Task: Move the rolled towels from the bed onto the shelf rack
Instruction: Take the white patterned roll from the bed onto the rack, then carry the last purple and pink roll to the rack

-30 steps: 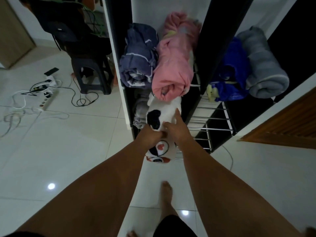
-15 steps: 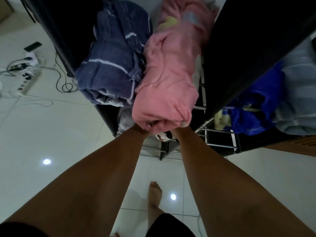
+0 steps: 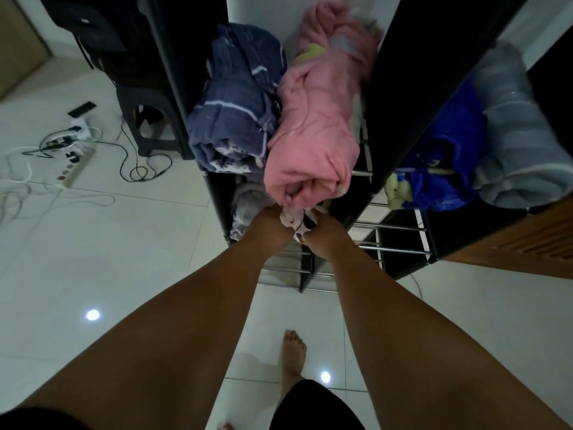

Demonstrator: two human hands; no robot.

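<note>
- Both hands at frame center grip the white patterned towel (image 3: 293, 219): left hand (image 3: 269, 221) and right hand (image 3: 325, 231) closed on it, fingers mostly hidden.
- It's tucked just under the pink towel (image 3: 313, 141) on the shelf rack (image 3: 392, 249).
- Navy striped towel (image 3: 235, 110) sits left of pink; blue towel (image 3: 446, 156) and grey towel (image 3: 524, 144) at right.
- Power strip (image 3: 74, 169) on floor, left.

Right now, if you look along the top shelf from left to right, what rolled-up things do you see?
Dark blue striped towel → pink towel → bright blue towel → grey towel.
</note>
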